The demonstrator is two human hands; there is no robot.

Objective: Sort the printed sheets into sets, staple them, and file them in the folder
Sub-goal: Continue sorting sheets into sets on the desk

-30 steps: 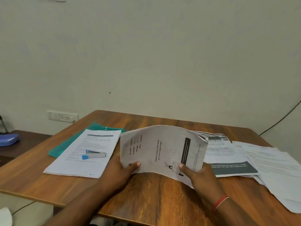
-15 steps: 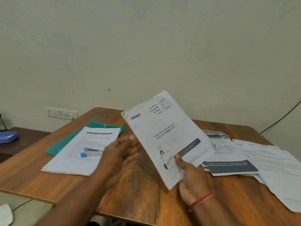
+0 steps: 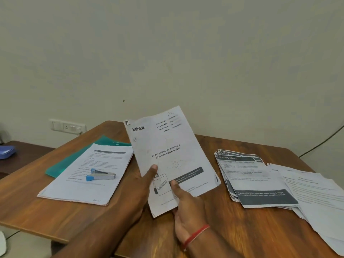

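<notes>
I hold a printed set of sheets [image 3: 167, 146] with a "blinkit" cover upright over the middle of the wooden table [image 3: 232, 231]. My left hand [image 3: 147, 177] grips its lower left edge, thumb on the front. My right hand [image 3: 184, 205], with a red thread at the wrist, grips its bottom edge. A blue and silver stapler [image 3: 101, 175] lies on a stack of sheets [image 3: 83, 175] at the left, which overlaps a green folder [image 3: 74, 157]. Two fanned piles of printed sheets lie on the right: one with dark banners [image 3: 255, 179] and a plainer one [image 3: 320, 198].
A wall socket plate [image 3: 68, 126] sits low on the wall behind the table's left corner. A dark side table with a blue object [image 3: 7, 151] stands at the far left. A black cable [image 3: 322, 140] runs down the wall at the right.
The held set was bent and sideways, then turned upright with its cover facing me. My left hand let go for a moment and now grips the lower left edge again.
</notes>
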